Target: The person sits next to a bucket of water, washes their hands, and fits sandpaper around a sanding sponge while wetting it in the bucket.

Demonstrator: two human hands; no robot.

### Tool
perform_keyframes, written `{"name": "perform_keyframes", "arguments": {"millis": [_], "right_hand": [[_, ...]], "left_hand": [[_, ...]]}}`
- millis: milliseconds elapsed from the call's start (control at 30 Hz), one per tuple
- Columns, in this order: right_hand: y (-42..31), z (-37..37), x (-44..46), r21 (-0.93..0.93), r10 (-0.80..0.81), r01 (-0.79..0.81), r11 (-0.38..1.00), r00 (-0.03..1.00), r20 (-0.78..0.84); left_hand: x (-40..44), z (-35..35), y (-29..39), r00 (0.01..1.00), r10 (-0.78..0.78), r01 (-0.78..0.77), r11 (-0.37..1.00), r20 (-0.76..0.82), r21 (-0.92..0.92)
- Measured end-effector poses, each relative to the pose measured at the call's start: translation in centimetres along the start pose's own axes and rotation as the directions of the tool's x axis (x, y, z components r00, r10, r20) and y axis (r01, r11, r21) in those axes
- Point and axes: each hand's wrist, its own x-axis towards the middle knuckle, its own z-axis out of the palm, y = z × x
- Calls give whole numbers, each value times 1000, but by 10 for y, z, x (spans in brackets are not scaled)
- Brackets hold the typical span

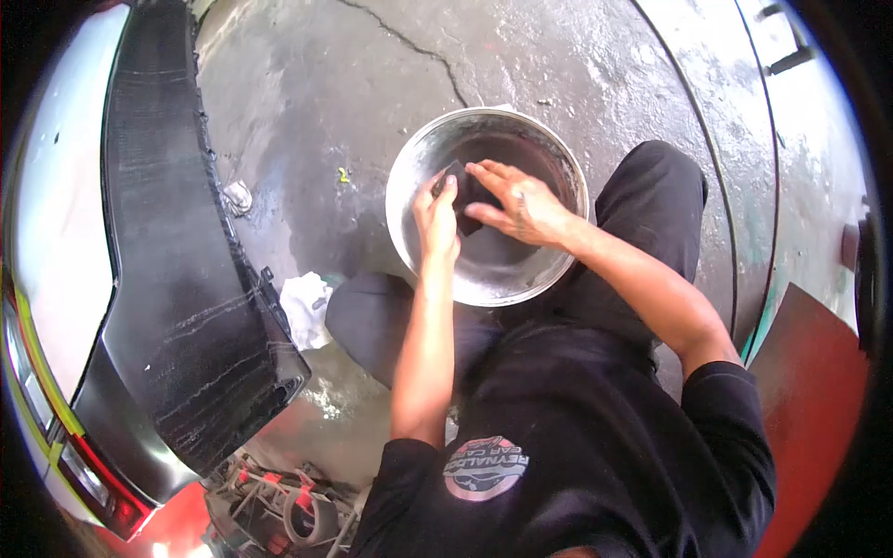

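Observation:
A round metal basin [402, 228] stands on the floor in front of my legs, with dark liquid or a dark bottom inside. Over it, my left hand [437, 216] is closed on a small dark sheet [457, 174], thumb on top. My right hand [519, 205] is beside the sheet's right side, fingers stretched out and thumb apart, palm down. Whether its fingertips touch the sheet is hard to tell.
A large black car panel [177, 232] lies along the left. A white cloth [305, 307] is near my knee, and a crumpled piece [238, 197] lies by the panel. Cables [712, 149] cross the wet floor at right. A red panel [809, 400] is at lower right.

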Motion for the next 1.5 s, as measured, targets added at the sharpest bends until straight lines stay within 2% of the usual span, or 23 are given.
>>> {"name": "perform_keyframes", "arguments": {"millis": [67,100,233,267,333,400,500,533,600,667,800,833,900,933,1000,1067,1167,1200,1267,1333,1400,1467,1500], "right_hand": [[-2,16,7,-26,137,-134,991,983,124],[-1,20,10,5,161,-163,987,977,141],[1,15,24,109,219,-242,964,957,189],[5,19,25,153,182,-187,970,982,50],[21,16,35,337,380,-384,860,922,80],[31,12,35,612,526,-398,683,849,-35],[32,18,31,733,512,-265,626,849,-131],[31,20,27,749,480,-289,597,876,-44],[1,8,20,767,401,-343,542,908,123],[-10,41,15,738,298,-223,637,954,32],[-35,37,32,538,433,-361,762,901,-7],[-35,41,35,567,482,-406,717,876,17],[-40,34,44,617,571,-481,623,819,61],[-31,43,49,563,607,-485,669,794,-37],[-2,73,61,446,644,-509,736,729,-230],[20,71,75,516,680,-550,657,728,-89],[49,81,89,383,711,-615,689,675,-196],[56,80,86,392,677,-571,721,701,-225],[48,69,70,738,770,-447,506,619,-153],[26,67,49,769,665,-406,493,746,-33],[-13,71,32,643,508,-304,703,847,-155],[-22,61,39,606,611,-467,644,790,-40],[-27,61,44,554,604,-468,688,793,-80]], "left_hand": [[-11,8,4,987,-122,143,964,106,-222],[-20,21,13,974,-34,76,980,224,-182],[-7,0,8,902,-173,309,899,396,-311],[-9,2,9,907,-185,318,891,379,-325],[-10,7,14,914,-207,333,874,350,-354],[-7,9,15,920,-165,315,851,354,-421],[-7,11,14,952,-196,287,839,236,-462],[-4,8,11,955,-177,273,844,239,-461],[-3,9,10,968,-116,190,917,221,-350],[-9,11,10,982,-25,46,993,188,-109],[-12,15,10,985,-160,175,910,71,-376],[-6,6,2,992,-107,125,938,73,-322],[-10,13,6,977,-197,215,887,86,-408],[-12,15,8,966,-238,256,856,97,-449],[-11,9,-5,937,-147,290,830,316,-477],[-18,16,0,941,-156,290,831,301,-475],[-20,12,1,943,-182,276,895,278,-350],[-17,11,1,945,-203,276,916,257,-292],[-13,6,2,948,-205,281,897,244,-340],[-12,7,9,940,-236,327,832,247,-449],[-18,18,9,964,-234,263,915,130,-307],[-18,14,0,940,-291,341,796,176,-501],[-17,12,3,946,-262,324,815,192,-480]]}}
